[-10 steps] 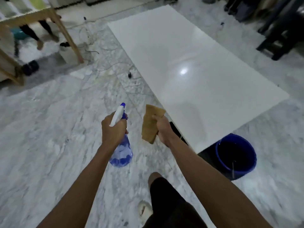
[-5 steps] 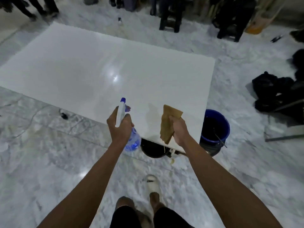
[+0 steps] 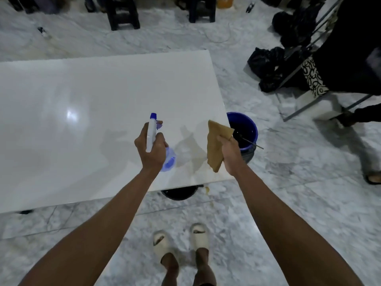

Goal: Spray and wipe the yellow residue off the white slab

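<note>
Covering most of the view: grey-white marble floor [image 3: 288, 203], w/ white slab [image 3: 92, 120] lying on it, glossy, light glare toward its left half. Yellow residue [image 3: 195, 155] sits as a faint yellowish film near slab's near-right corner, running to the near edge. Black bags [image 3: 268, 67] piled off the far-right corner, beside a metal frame. Blue bucket [image 3: 246, 131] stands touching-close at slab's right edge, dark inside, thin rod leaning over its rim. Black bucket [image 3: 179, 193] pokes out from under near edge. 2 pale slippers [image 3: 200, 236] on floor below. Left hand [image 3: 151, 150] gripped round spray bottle [image 3: 152, 133], fingers curled on neck, blue nozzle up, above slab's near-right area. Right hand [image 3: 231, 153] pinches tan cloth [image 3: 215, 147], hanging folded over the near-right corner, not touching slab.
</note>
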A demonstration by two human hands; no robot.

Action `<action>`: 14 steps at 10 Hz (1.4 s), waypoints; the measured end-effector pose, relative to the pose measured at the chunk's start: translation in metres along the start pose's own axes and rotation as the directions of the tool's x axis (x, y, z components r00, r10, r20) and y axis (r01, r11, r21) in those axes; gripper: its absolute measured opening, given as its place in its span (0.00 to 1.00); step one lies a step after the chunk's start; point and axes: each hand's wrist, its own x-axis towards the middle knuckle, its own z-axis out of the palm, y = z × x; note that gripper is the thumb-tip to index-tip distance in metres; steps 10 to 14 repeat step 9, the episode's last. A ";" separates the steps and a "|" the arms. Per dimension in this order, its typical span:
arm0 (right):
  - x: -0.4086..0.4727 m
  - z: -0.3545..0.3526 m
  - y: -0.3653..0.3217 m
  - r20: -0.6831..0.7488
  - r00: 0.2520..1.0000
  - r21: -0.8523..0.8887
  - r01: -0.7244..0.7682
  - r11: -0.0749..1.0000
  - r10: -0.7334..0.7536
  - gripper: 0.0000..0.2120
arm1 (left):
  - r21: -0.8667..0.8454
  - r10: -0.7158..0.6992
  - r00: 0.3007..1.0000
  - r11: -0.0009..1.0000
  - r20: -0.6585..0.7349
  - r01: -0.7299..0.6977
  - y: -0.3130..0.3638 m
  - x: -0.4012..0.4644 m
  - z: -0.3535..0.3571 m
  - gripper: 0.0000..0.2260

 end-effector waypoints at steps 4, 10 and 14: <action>0.030 0.019 0.088 0.456 0.858 -0.874 0.482 0.064 -0.237 0.29 | -0.001 0.137 0.990 0.991 0.046 -0.137 -0.040 0.003 0.023 0.14; -0.002 0.015 0.090 0.397 0.917 -0.902 0.399 0.165 -0.043 0.29 | 0.426 -0.363 0.922 0.861 0.133 0.278 -0.040 -0.039 -0.005 0.37; -0.002 0.015 0.090 0.397 0.917 -0.902 0.399 0.165 -0.043 0.29 | 0.426 -0.363 0.922 0.861 0.133 0.278 -0.040 -0.039 -0.005 0.37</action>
